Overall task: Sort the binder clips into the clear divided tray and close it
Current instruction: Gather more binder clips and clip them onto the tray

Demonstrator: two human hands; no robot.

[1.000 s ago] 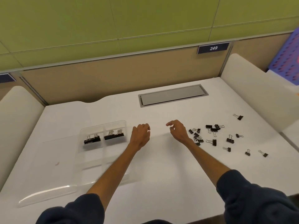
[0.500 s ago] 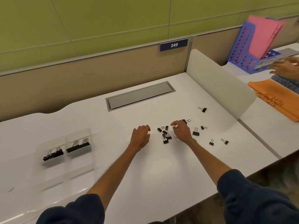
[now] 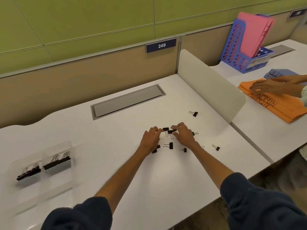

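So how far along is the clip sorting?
Done: two compartments of the tray each hold a row of large clips.
In hand: the right hand pinches a small clip at the pile. The left hand is right beside it, grip unclear.
Left: the loose clips scattered on the desk need sorting, and the tray looks not yet closed.

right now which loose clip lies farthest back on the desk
The lone binder clip beyond the right hand, near the white divider; all the others lie nearer the person.
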